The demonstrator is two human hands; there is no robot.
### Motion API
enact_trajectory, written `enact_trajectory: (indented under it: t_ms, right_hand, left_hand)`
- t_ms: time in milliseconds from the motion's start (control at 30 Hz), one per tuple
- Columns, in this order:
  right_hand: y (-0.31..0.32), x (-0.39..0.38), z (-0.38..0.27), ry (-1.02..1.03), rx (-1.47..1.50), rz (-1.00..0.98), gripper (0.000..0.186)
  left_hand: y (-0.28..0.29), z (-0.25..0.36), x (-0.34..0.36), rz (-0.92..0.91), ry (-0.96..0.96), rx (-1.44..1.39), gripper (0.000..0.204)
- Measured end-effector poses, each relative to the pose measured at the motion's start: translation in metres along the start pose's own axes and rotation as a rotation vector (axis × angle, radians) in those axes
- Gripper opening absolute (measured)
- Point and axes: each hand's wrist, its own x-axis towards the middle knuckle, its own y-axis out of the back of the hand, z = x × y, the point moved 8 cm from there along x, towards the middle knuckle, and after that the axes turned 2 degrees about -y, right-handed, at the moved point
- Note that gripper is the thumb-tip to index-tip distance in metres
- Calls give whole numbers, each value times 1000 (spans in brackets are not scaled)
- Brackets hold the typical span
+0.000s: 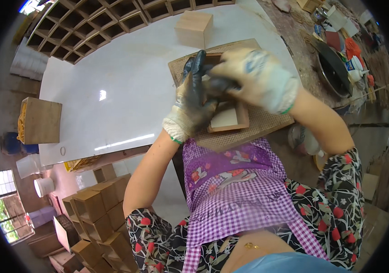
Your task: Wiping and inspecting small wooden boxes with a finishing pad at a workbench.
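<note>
My left hand (193, 102), in a white glove with a black palm, lies on an open wooden box (227, 117) and presses its left side. My right hand (253, 77), in a soiled white glove, reaches across the far part of the box, and its fingers meet the left hand's fingers there. The box rests on a perforated brown board (267, 122) at the near edge of a white table (122, 91). Whether the right hand grips the box rim or something small is hidden by the fingers.
A closed wooden cube (193, 28) stands behind the board. A wooden grid shelf (94, 22) lies at the table's far side. Another box (41, 120) sits at the left edge. Stacked wooden cubes (99, 214) stand lower left. A cluttered bench with a dark pan (333, 68) is right.
</note>
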Motion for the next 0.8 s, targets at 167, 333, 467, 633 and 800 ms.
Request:
enact_trajectory:
  t_ms: [167,333,467,633,800]
  right_hand:
    - [-15,-22,15,-34,-91,-141,20]
    - [4,-45,54,-128,62,120,21]
    - [-27,-50,49,-154,196,312,21]
    - [-16,-77,25,-194,144,76,19]
    - [-4,-100,-5,-42,130,-46,26]
  left_hand:
    - [-1,15,1,-75,-113,412,73]
    - [-2,11,-1,-10,-83,346,61]
    - [-11,9,3,-22,-80,344,60]
    - [-12,3,-6,69,-9,209,56]
    - [-28,8,-13,94,35,143,48]
